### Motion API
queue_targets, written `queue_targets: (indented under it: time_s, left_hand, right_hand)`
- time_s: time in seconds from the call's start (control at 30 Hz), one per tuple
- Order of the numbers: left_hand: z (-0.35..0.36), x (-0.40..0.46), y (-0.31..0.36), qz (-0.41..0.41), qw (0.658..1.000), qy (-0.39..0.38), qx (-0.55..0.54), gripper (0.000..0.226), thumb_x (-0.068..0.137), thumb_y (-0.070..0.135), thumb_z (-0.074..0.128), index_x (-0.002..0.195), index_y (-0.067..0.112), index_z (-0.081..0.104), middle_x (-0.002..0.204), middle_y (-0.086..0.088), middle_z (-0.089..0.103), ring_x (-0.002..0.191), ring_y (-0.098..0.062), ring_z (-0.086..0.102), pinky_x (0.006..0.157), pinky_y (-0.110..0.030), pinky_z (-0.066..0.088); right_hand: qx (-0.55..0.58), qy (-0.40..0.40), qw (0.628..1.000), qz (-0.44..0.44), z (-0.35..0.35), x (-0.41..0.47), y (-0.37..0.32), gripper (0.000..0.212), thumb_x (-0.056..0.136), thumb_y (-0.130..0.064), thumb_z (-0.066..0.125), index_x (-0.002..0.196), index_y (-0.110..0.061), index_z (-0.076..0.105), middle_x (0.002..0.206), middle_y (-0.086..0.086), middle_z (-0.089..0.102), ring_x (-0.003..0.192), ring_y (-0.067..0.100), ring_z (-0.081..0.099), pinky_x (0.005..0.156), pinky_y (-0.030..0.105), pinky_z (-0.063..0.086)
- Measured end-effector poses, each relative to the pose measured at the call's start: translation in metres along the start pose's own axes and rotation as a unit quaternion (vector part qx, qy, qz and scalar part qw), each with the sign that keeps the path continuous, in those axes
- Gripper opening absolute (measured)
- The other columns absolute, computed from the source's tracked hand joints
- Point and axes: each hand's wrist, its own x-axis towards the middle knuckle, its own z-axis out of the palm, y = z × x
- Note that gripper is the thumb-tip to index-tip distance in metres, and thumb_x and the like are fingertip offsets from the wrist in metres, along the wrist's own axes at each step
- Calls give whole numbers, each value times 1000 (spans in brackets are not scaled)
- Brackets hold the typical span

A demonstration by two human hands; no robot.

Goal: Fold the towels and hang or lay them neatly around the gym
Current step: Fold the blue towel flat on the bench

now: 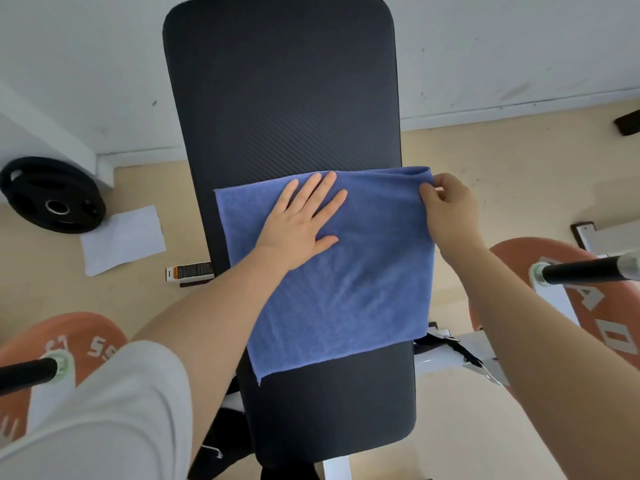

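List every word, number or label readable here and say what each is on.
"55": white figures, seen tilted, on the orange weight plate at lower left.
White characters on the orange weight plate at right: partly cut off, not readable.
Orange-and-white sticker beside the black padded bench: print too small.
Blue towel: no text.

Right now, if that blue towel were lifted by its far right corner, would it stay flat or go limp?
Probably limp: the towel is thin cloth, already doubled over at the edge the right hand pinches. It looks light. Its right side overhangs the bench, so without the left hand pressing it flat, it might slide.
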Motion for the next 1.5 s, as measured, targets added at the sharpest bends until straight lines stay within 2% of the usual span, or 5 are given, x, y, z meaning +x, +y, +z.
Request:
queue_targets:
  time_s: [0.3,0.5,0.73,0.9,1.5]
  left_hand:
    - [-21,2,2,10,997,-52,-51,75,94,50,37,148,25,-8,157,-4,-19,145,-22,-13,117,-40,-8]
    - [-25,-55,-39,-72,967,120,-212,41,87,22,58,126,8,54,134,-16,51,117,-35,52,90,-42,45]
    - [-15,-76,-72,-281,653,-19,-703,36,98,42,30,106,21,58,110,-5,65,101,-20,61,94,-37,49]
    - [-17,-59,-67,-310,768,41,-558,27,91,32,50,90,5,54,82,-3,56,74,-20,52,61,-27,35]
    - [-17,-44,-90,-346,816,115,-449,25,92,24,50,71,13,42,61,2,44,63,-20,41,56,-30,31]
  right_hand:
    - [-82,13,991,-106,19,-51,-58,25,95,-17,37,71,-11,35,59,-3,38,55,15,37,54,32,22]
    - [-41,-87,986,-135,85,-79,-86,14,96,-18,40,82,-16,43,57,-5,42,58,18,44,55,31,32]
    - [-77,-209,968,-115,163,-80,-98,24,97,-19,37,105,-13,59,84,7,62,75,20,53,76,37,46]
    - [-58,-165,971,-159,130,-100,-57,32,96,-8,38,122,-11,56,120,0,59,106,13,54,92,20,40]
    - [-263,-71,945,-184,116,-31,-80,33,94,-13,41,126,-17,48,139,8,32,120,28,36,72,37,45]
